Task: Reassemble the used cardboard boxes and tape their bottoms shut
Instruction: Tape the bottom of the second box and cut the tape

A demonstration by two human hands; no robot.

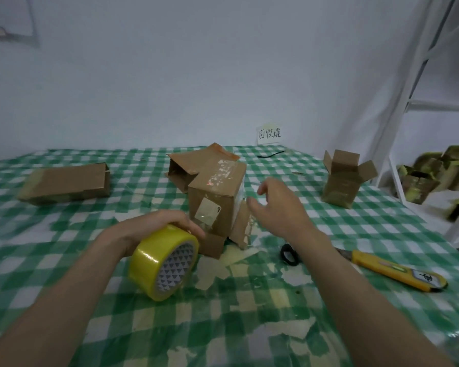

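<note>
A brown cardboard box (216, 197) with old tape scraps stands in the middle of the green checked table (249, 313), its lower flaps splayed on the cloth. My left hand (157, 223) grips a yellow roll of tape (163, 262) just left of that box, near its bottom flap. My right hand (278, 205) hovers to the box's right with fingers spread and relaxed, holding nothing. Behind the box lies another box (194, 162), open and tipped on its side.
A flattened box (66, 182) lies at the far left. An upright box with open top flaps (345, 178) stands at the right. A yellow utility knife (392, 270) and a small black roll (289, 254) lie near my right forearm. A white shelf (435, 192) holds more boxes.
</note>
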